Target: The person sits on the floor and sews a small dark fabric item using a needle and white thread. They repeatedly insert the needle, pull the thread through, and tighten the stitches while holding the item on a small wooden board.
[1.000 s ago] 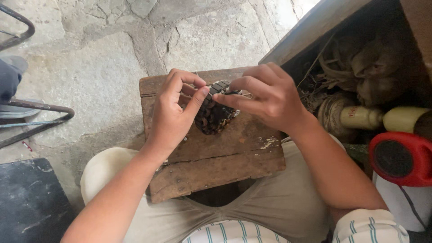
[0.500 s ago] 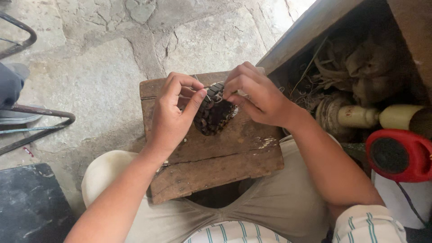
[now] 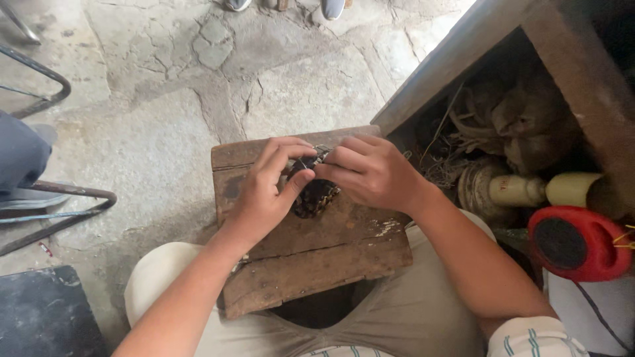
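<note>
Both hands are bunched over a small dark lump of something (image 3: 316, 197), maybe beadwork or a bit of chain, too small to tell. It sits near the middle of an old wooden board (image 3: 311, 264) that rests across the person's lap. The left hand (image 3: 268, 195) is curled narrow, thumb and forefinger pinched onto the lump's left edge. The right hand (image 3: 370, 173) is also closed in tight, fingertips pinching at the top of the lump, where a thin wire or pin seems to poke out.

What could go wrong, as a guess: the piece is tiny and both grips are fingertip-only, so 1 slip could pop it loose, and loose bits would roll off the board. The board only rests on the knees, so a leg shift could tip it. If that is a wire end, a finger could get poked too.

The board is rough, cracked along the grain and worn pale at the near right. Below is a cracked stone floor (image 3: 152, 132). To the right, an open wooden box (image 3: 569, 59) is stuffed with dry fibre and rags, a cream bottle (image 3: 529, 190) and a red round thing (image 3: 579, 243) near it. Metal chair legs (image 3: 59, 198) sit left, and someone's shoes (image 3: 331, 6) at the far edge.
</note>
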